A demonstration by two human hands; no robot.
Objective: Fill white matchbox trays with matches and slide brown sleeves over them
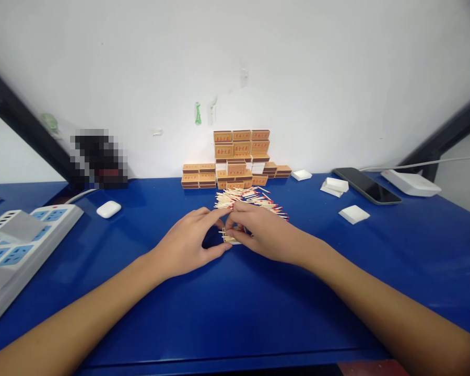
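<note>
A small white matchbox tray (pixel 235 242) with matches (pixel 227 237) in it lies on the blue table between my hands. My left hand (pixel 194 241) curves around its left side, thumb at the near edge and fingers apart, reaching toward the far side. My right hand (pixel 264 230) is over the tray's right part, its fingers pinched together at the matches; what they hold is too small to make out. Just beyond lies a loose pile of red-tipped matches (pixel 229 198), partly hidden by my fingers. Behind it, yellow-brown matchboxes (pixel 242 148) stand stacked against the wall.
At the left are a power strip (pixel 62 219) and a white case (pixel 108 209). White tray pieces (pixel 354 214), a phone (pixel 366 185) and a white device with a cable (pixel 411 183) lie at the right. The table's near edge (pixel 235 360) runs below my arms.
</note>
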